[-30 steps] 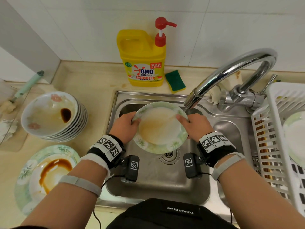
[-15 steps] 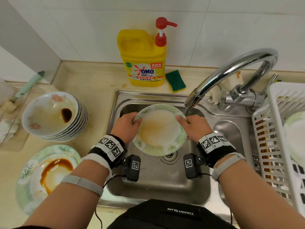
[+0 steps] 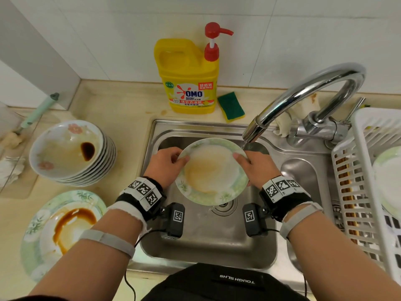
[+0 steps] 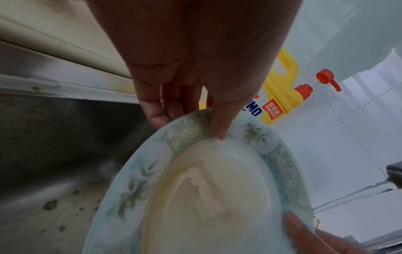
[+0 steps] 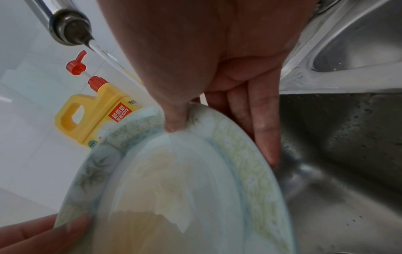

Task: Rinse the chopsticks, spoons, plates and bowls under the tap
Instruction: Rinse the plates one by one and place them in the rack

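A green-rimmed plate [image 3: 211,171] with a thin brown film is held tilted over the sink [image 3: 208,240]. My left hand [image 3: 166,165] pinches its left rim, thumb on top and fingers underneath [image 4: 217,127]. My right hand [image 3: 255,168] pinches the right rim the same way [image 5: 174,123]. The tap spout [image 3: 252,131] runs a thin stream of water [image 5: 97,48] down past the plate's far right edge. Brown liquid pools in the plate [image 4: 208,206] [image 5: 152,214].
A stack of dirty bowls [image 3: 71,151] and a sauce-stained plate [image 3: 63,231] sit on the counter at left. A yellow detergent bottle [image 3: 188,77] and a green sponge [image 3: 231,106] stand behind the sink. A white drying rack [image 3: 366,192] holding a dish and chopsticks is at right.
Both hands have kept their grip and carried the plate slightly up and back toward the spout; the brown film has spread and shifted over the plate.
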A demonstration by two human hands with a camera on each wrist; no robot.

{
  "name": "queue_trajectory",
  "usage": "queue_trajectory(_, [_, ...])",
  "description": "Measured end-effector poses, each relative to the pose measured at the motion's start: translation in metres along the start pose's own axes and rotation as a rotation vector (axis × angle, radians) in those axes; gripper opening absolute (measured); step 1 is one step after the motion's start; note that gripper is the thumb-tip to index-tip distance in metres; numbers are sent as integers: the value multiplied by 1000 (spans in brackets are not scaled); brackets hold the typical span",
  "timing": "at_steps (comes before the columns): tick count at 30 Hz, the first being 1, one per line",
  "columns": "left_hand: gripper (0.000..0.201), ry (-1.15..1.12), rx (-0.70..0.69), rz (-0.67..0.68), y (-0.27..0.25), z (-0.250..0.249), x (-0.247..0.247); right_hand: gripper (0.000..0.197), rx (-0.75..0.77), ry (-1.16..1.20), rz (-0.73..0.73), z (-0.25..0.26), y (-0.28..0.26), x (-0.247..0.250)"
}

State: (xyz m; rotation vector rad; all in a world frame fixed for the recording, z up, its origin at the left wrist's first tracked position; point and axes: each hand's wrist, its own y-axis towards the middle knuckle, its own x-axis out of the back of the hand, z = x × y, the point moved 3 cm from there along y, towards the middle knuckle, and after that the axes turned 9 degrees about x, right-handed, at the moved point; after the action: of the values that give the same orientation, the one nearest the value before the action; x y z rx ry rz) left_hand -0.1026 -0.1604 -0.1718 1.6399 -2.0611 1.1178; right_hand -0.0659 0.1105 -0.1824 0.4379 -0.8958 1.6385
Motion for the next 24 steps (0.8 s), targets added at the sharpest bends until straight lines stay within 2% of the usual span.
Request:
queue_trajectory(7, [13, -178, 74, 58, -4, 16, -1, 36, 46, 4, 9, -2, -4, -1])
queue_trajectory(11, [20, -375, 270, 257, -9, 27, -13, 33, -19, 269, -15, -1, -5, -4])
queue_trajectory(13, [23, -482, 318, 309, -13, 29, -19, 29, -37, 377, -23, -2, -6, -5])
queue_trajectory(16, [28, -559, 298, 269, -15, 28, -22, 26, -36, 445, -12, -4, -7, -7])
queue_trajectory(20, [25, -480, 227, 221, -12, 19, -14, 19, -73, 531, -34, -8, -5, -10])
queue_trajectory(24, [25, -363, 162, 203, -12, 13, -5, 16, -53, 386, -89, -11, 0, -6])
